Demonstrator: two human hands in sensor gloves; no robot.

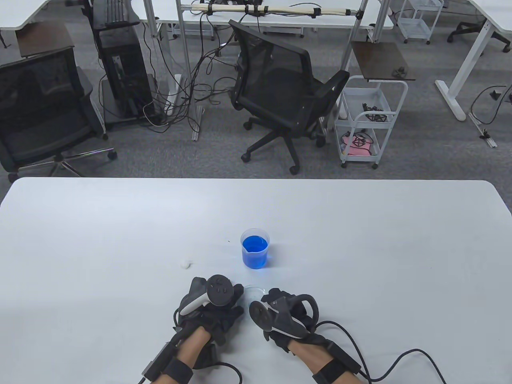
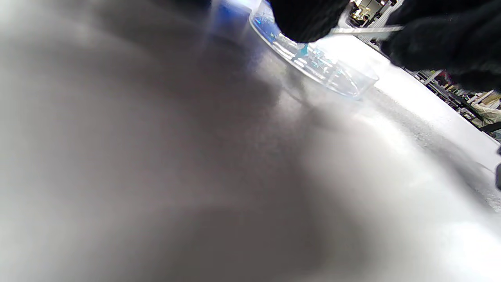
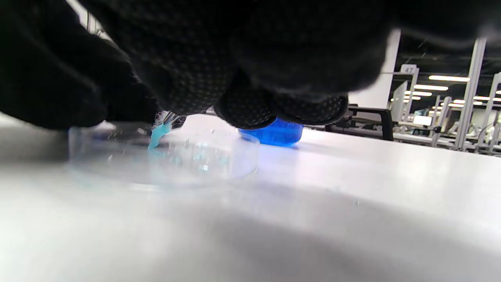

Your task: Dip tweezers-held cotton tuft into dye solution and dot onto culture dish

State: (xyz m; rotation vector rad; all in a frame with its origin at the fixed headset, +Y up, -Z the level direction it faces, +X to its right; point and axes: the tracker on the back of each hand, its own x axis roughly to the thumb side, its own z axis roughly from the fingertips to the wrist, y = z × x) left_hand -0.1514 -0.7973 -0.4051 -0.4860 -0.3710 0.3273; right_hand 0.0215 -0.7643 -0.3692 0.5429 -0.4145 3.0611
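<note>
Room: office chairs [image 1: 280, 92] and a white cart [image 1: 370, 120] stood beyond the worktop [image 1: 360, 248].
Beaker: blue dye beaker [image 1: 255, 248] stood just behind the hands.
Stray tuft: white cotton [image 1: 185, 263] lay left of it.
Dish: culture dish [image 3: 164, 156] sat between both hands, near the front edge.
Right hand [image 1: 286, 316]: fingers pinched tweezers [image 2: 366, 30]; blue tuft [image 3: 158, 135] touched the dish.
Left hand [image 1: 212, 306]: fingers curled beside the dish; grip unclear.

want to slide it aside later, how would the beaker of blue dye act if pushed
The beaker looks like light clear plastic, so it would probably slide easily on the smooth white table. It is fairly full, so a quick shove might slosh dye or tip it.
</note>
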